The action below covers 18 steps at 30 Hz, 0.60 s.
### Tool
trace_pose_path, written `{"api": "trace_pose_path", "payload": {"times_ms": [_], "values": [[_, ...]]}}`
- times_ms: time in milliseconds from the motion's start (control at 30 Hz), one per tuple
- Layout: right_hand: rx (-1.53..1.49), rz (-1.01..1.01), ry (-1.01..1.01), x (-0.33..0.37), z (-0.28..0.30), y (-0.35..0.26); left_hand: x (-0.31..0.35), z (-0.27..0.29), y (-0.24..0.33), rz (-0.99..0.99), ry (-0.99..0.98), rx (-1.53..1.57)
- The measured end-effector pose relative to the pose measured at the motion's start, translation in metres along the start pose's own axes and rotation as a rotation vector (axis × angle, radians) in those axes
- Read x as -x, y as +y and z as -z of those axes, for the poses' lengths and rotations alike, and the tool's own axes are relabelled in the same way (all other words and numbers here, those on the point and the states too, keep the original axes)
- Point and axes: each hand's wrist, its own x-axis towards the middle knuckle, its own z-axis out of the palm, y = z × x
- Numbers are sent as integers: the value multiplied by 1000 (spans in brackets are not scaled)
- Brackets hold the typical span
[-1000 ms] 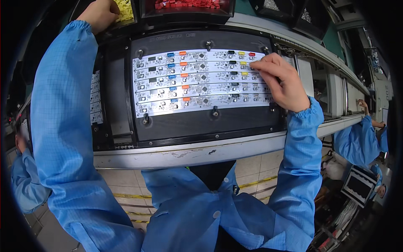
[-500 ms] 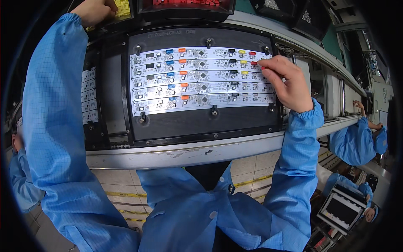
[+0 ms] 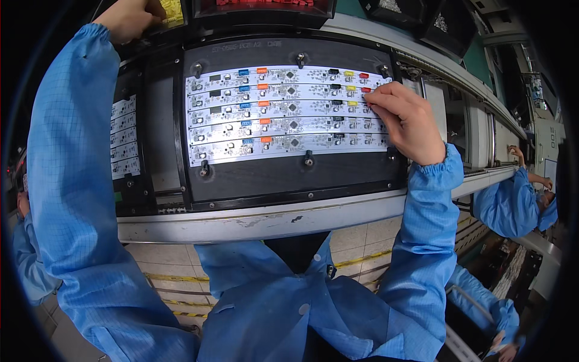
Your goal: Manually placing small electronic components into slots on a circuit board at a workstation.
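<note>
My right hand (image 3: 410,123) is over the right end of a row of long white circuit boards (image 3: 241,133). Its thumb and forefinger pinch a small red connector (image 3: 369,104) at the third board from the top. Yellow connectors (image 3: 352,103) and black connectors (image 3: 333,86) sit just left of it, and blue connectors (image 3: 244,88) and orange connectors (image 3: 262,86) farther left. At the upper left, my left hand (image 3: 128,21) has its fingers curled at a bin of loose yellow connectors (image 3: 173,12); what the fingertips hold is hidden.
A black fixture (image 3: 253,180) with metal clamps carries the boards, behind a metal rail (image 3: 259,222). A bin of red connectors (image 3: 265,5) stands at the back. Another board panel (image 3: 125,139) lies left. Co-workers in blue sleeves (image 3: 506,202) are at the right and left edges.
My right hand has moved slightly left and down with the red connector, closer to the third board. The left hand has shifted slightly left at the yellow bin. At lower right a co-worker's screen-like panel has moved down.
</note>
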Motion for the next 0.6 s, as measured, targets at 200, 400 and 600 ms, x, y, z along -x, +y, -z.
{"api": "trace_pose_path", "payload": {"times_ms": [200,400,600], "values": [[-38,-29,-1,-3,0,0,-2,-8,3,-68,81,-82],[-63,-34,-7,-1,3,5,2,-10,15,-54,139,-111],[-79,-49,-17,-2,4,5,-46,-30,-50,-126,123,-106]]}}
